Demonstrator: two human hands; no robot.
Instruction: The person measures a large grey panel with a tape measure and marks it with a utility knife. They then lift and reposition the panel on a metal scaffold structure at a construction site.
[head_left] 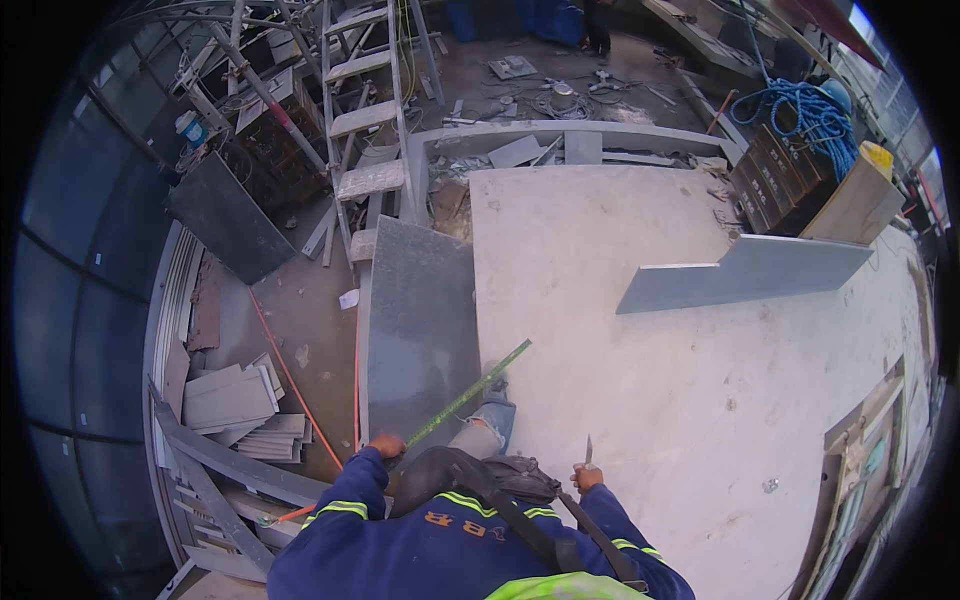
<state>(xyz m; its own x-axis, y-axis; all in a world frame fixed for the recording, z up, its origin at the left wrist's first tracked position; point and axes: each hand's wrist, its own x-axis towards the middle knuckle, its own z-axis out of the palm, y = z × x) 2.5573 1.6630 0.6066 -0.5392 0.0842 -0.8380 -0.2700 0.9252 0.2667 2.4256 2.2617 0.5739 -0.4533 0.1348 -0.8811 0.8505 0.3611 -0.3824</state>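
My left hand is closed round the near end of a long, narrow green straightedge. The bar slants up and away to the right, its far end over the edge of the pale board. Below it lies a dark grey panel, left of the board. My right hand grips a slim, pointed tool that sticks up from the fingers above the pale board. Too little of this tool shows to tell its exact kind. One of my legs, in torn jeans, extends forward between the hands.
Ahead on the left stands a splattered ladder. A notched grey panel is on the pale board, near stacked dark crates and blue rope. Cut panel pieces and an orange cable lie left. Power tools lie beyond.
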